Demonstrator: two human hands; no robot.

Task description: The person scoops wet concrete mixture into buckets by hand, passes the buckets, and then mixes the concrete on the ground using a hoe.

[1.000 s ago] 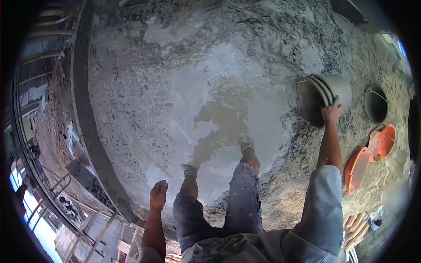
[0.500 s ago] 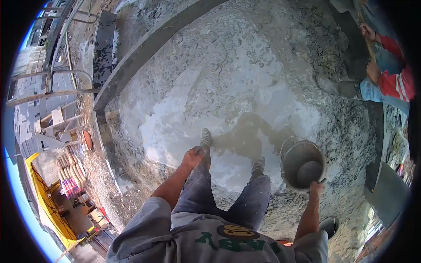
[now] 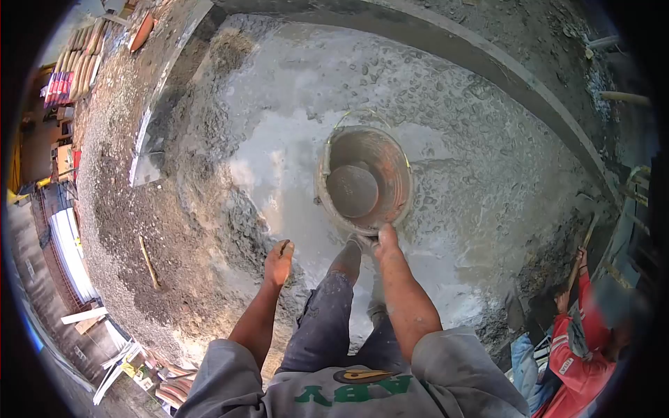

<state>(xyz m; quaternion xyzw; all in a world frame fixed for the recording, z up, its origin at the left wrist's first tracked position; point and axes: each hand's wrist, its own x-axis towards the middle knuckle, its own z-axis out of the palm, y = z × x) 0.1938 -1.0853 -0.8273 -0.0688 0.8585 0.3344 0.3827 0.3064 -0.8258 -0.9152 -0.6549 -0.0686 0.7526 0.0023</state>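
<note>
"Where's the round, grey-brown plastic bucket (image 3: 382,174)?"
"Right hand (image 3: 385,240) grips its near rim; wet grey concrete (image 3: 453,160) spreads beyond, to the long grey curb (image 3: 496,61). Left hand (image 3: 279,263): can't tell whether open."

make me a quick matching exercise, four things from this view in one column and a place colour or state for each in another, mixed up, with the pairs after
Column one
1. right hand
2. left hand
3. co-worker's sleeve
4. stick

Column two
A. red
B. lying on the ground
C. at the bucket's rim
D. holding nothing

Pairs: 1-C, 2-D, 3-A, 4-B
</note>
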